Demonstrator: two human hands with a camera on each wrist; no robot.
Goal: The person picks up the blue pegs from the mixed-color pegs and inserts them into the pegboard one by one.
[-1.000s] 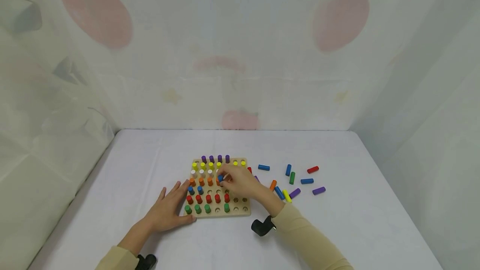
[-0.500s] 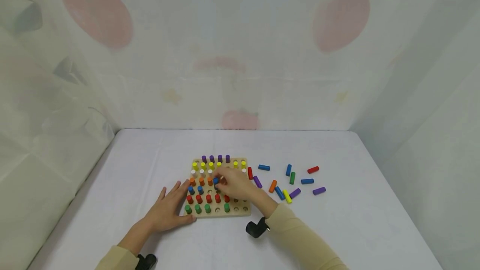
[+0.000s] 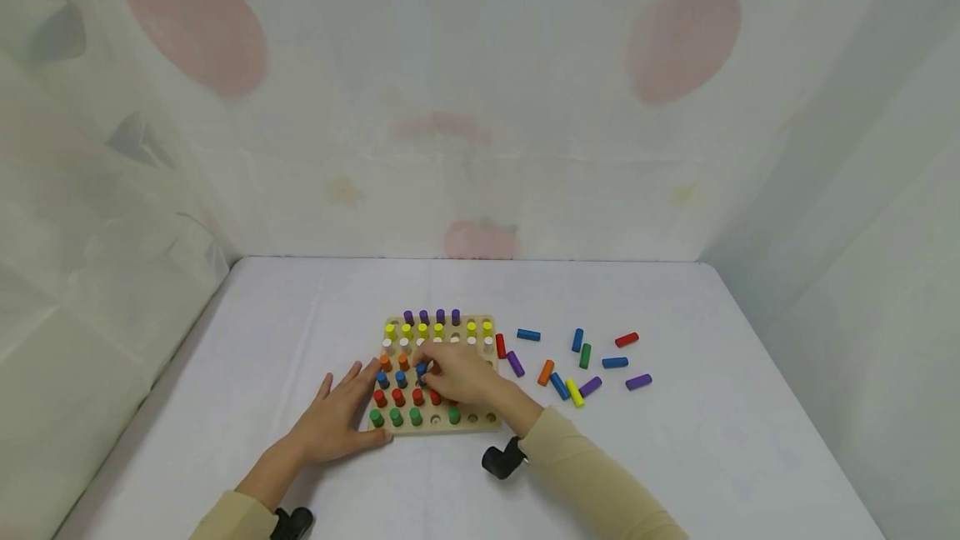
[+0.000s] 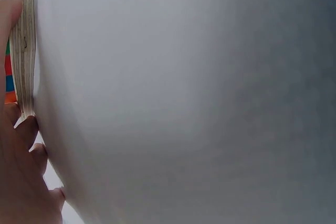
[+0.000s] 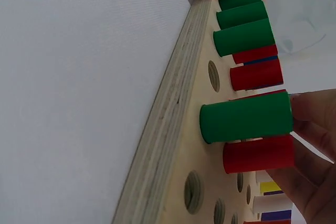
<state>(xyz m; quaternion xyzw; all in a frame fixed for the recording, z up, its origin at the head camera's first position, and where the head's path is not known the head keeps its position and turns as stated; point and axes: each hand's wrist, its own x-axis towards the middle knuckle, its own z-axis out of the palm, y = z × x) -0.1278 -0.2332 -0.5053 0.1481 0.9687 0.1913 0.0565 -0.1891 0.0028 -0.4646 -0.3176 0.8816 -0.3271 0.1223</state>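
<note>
A wooden pegboard (image 3: 463, 427) lies on the table, with rows of coloured pegs standing in its holes. My right hand (image 3: 463, 373) is over the middle of the board and pinches a blue peg (image 3: 422, 370) upright between thumb and fingers, at the third place of the blue row. In the right wrist view, a green peg (image 5: 247, 116) and a red peg (image 5: 260, 154) stand in front of the fingers, and the blue peg is hidden. My left hand (image 3: 337, 417) rests spread at the board's left side, thumb (image 4: 16, 9) against its near corner.
Several loose pegs lie right of the board, among them a red peg (image 3: 627, 340), a purple peg (image 3: 639, 382), a green peg (image 3: 585, 356) and a yellow peg (image 3: 574, 393). Fabric with strawberry prints (image 3: 480, 238) hangs behind the white table (image 3: 720, 457).
My right hand has moved left across the board with the blue peg, from near the fourth column to the third. The left hand has stayed in place.
</note>
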